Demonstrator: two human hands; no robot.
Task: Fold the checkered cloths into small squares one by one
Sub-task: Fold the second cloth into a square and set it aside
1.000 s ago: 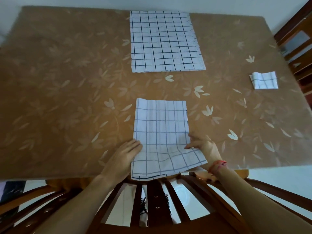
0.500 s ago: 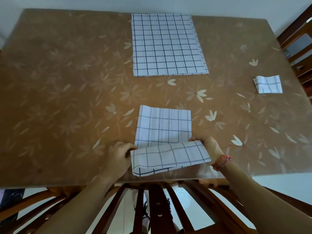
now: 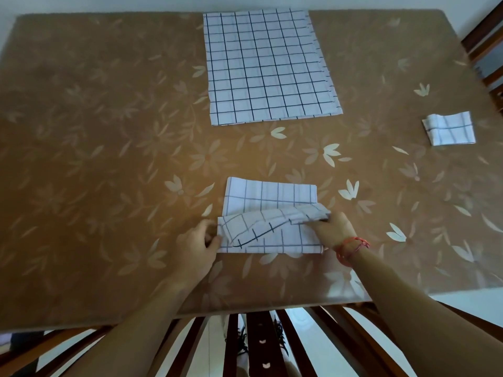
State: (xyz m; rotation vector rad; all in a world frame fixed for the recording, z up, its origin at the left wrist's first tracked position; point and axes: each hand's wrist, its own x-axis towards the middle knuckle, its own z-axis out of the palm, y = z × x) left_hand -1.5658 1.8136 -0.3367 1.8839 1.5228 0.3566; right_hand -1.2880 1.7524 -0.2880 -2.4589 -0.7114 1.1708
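A white checkered cloth (image 3: 269,213) lies on the brown flowered table (image 3: 109,159) near its front edge, its near half lifted and rolled over toward the far half. My left hand (image 3: 197,246) pinches the cloth's left near corner. My right hand (image 3: 333,228), with a red string on the wrist, grips the raised fold at its right end. A larger stack of flat checkered cloths (image 3: 268,66) lies at the far middle. One small folded checkered square (image 3: 449,129) sits at the right.
A wooden chair back (image 3: 258,346) with vertical slats stands between me and the table's front edge. Dark wooden furniture (image 3: 487,50) shows at the far right. A white wall runs behind the table.
Both hands took hold of the cloth's near edge, lifted it off the table edge and carried it away from me, folding it over the far half. The cloth now looks shorter.
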